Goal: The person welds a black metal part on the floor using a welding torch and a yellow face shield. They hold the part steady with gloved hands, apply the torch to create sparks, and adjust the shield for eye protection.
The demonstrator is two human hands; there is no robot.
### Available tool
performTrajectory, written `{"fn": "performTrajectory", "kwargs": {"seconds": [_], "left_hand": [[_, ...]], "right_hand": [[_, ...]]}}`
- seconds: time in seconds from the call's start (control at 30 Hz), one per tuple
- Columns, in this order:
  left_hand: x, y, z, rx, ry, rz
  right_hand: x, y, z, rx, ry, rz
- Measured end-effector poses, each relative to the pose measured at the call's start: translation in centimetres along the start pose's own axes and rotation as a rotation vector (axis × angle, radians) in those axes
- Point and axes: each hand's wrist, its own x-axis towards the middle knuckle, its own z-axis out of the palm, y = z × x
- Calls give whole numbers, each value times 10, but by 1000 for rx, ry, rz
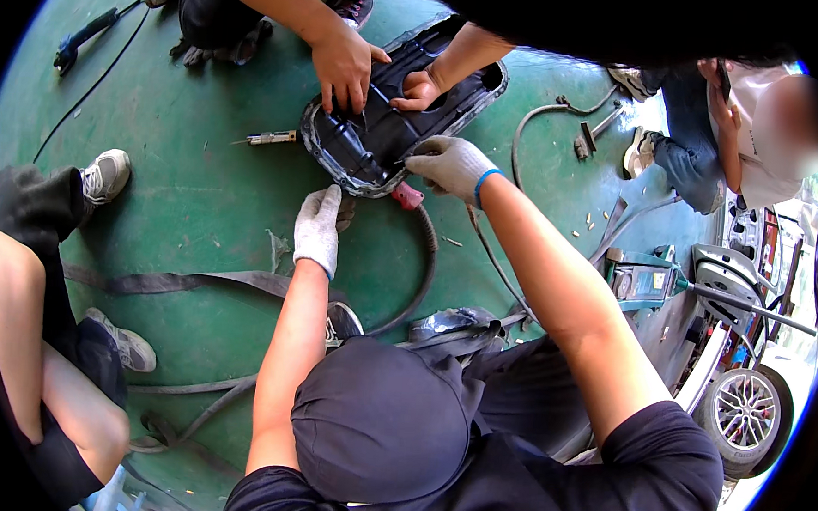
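Note:
Neither my left nor my right hand can be made out. Just below me a co-worker in a dark cap (pixel 382 421) reaches both gloved hands, left (pixel 318 232) and right (pixel 450 170), to the near rim of a black moulded part (pixel 406 130) with a grey edge. From the top, another worker's bare hand (pixel 345 72) rests fingertips on the part, and a second bare hand (pixel 418 88) reaches into it. A pink-handled hose end (pixel 408 194) lies against the near rim, partly hidden. A metal tool (pixel 272 137) lies left of the part.
A seated person (pixel 8 309) is at left; another (pixel 770 154) crouches at right with a dark object in hand. On the green floor (pixel 180 206) are a corded tool (pixel 83 39), hoses (pixel 432 252), straps (pixel 176 282) and a jack (pixel 639 277). A car wheel (pixel 743 412) is at lower right.

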Motion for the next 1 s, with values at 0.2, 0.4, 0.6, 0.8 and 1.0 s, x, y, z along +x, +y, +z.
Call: {"fn": "performTrajectory", "kwargs": {"seconds": [0.2, 0.4, 0.6, 0.8, 1.0], "left_hand": [[4, 4, 26, -1, -54, 14], [10, 5, 35, 19, -39, 31], [14, 4, 33, 56, -44, 31], [12, 7, 35, 27, -50, 41], [11, 11, 33, 143, -33, 36]], "right_hand": [[13, 5, 14, -390, 164, -153], [32, 2, 15, -679, 116, -304], [8, 35, 37, -241, 419, -507], [34, 16, 27, -683, 252, -403], [18, 31, 36, -527, 372, -514]]}}
